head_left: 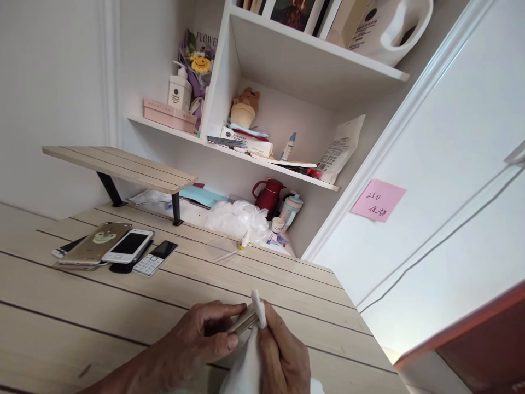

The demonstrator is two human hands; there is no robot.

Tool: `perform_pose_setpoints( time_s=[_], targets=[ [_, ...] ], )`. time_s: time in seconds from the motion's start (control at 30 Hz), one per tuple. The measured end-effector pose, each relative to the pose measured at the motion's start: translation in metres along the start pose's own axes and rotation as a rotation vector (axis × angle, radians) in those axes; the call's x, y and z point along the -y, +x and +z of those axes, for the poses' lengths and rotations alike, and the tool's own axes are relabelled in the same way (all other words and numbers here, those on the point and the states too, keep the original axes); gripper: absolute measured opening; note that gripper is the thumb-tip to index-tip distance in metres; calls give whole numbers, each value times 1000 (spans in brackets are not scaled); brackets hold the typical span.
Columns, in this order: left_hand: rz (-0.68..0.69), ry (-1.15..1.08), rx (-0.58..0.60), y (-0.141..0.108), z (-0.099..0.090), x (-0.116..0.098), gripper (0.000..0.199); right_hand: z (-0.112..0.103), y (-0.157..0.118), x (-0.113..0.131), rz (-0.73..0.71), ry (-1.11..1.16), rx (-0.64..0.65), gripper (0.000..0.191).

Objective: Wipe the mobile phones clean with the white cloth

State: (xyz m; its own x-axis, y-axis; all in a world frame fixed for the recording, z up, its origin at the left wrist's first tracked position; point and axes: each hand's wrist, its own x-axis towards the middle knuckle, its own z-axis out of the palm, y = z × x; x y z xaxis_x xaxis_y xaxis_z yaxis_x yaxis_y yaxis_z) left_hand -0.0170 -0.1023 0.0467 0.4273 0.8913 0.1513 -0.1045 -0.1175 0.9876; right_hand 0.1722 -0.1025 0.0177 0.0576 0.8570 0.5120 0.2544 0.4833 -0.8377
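Near the front of the table, my left hand (205, 334) grips a slim, silver-grey phone (245, 320) between thumb and fingers. It is seen almost edge-on, so its faces are mostly hidden. My right hand (285, 350) is closed around a white cloth (248, 364), pressing a fold of it over the phone's far right end. The rest of the cloth hangs down below both hands, out of the bottom of the view. To the left lie several more phones: a gold one (98, 241), a white one (128, 246) and a white keypad phone (156, 258).
A small raised wooden stand (123, 167) stands at the table's back left. Further back are a small dropper bottle (244, 239), crumpled clear plastic (238, 219), a red jug (268, 198) and a blue-white tumbler (290, 208). Shelves (283, 82) rise behind; a pink note (378, 200) is on the wall.
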Motion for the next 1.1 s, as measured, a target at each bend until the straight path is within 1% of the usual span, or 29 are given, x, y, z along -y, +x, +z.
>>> perform_pose_setpoints(
  time_s=[0.07,0.1,0.2,0.27,0.33,0.4,0.47,0.53,0.6,0.63,0.7,0.8,0.83,0.9,0.97,1.0,1.1],
  targets=[
    [4,14,2,-1,1,-1,53,0,-1,0,-47,7,-15,38],
    [5,20,2,-1,1,-2,52,0,0,-1,-31,-1,-14,39],
    [4,26,-14,-1,-1,-1,55,-1,6,-1,122,-43,30,43],
    [-1,39,-22,-1,-2,1,57,-1,8,0,180,-53,63,43],
    [-7,48,-21,-1,-2,2,57,-1,7,1,151,-46,64,43],
    [-8,41,-17,-1,-2,2,57,0,4,1,78,-30,22,43],
    [1,31,-4,-1,-2,0,57,0,4,1,55,-26,-4,45],
    [3,20,11,-1,-1,-2,57,-1,6,0,111,-38,27,46],
    [-9,12,10,-1,0,-3,58,-2,9,0,194,-50,80,47],
    [-15,14,5,-1,0,-2,58,-2,9,1,212,-44,88,47],
    [-24,29,-16,-1,1,-1,56,-2,8,2,181,-19,59,47],
    [-49,38,3,-2,0,1,54,-2,4,3,84,-10,-8,48],
    [-55,33,25,-2,-1,1,55,-3,4,4,83,-23,0,48],
    [-57,27,60,-2,-3,0,57,-4,7,4,130,-53,61,50],
    [-59,34,65,-2,-4,-1,57,-6,9,5,172,-75,118,50],
    [-62,41,62,-1,-4,-1,57,-6,9,4,164,-77,120,48],
    [-55,48,52,-1,-3,0,51,-3,4,3,33,-29,32,41]
  ],
)
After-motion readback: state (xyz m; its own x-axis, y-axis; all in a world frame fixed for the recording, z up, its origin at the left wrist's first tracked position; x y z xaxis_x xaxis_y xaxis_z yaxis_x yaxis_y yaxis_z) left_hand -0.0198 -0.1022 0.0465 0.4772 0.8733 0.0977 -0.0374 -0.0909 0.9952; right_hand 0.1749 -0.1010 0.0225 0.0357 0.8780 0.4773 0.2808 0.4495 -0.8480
